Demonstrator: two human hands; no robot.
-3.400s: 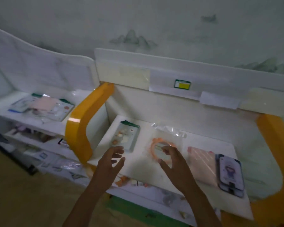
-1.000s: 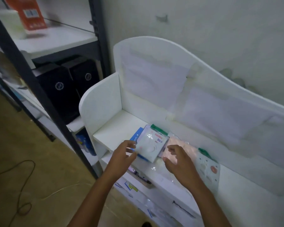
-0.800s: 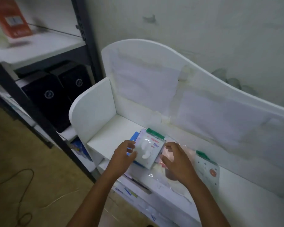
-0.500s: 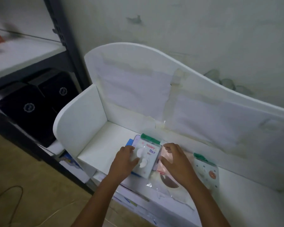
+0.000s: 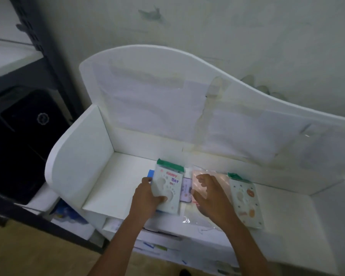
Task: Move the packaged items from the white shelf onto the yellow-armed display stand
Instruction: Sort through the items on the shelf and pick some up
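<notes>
Head view: a white shelf with packs lying on it.
Left hand: thumb and fingers hold the green-topped pack by its left edge.
Right hand: fingers loosely bent over the pink pack, gripping nothing.
Other pack: flat, just right of the right hand.

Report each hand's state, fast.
Left hand: grips the green-topped footprint package.
Right hand: open, fingers loosely curled over the pink clear-wrapped packet, holding nothing.
</notes>
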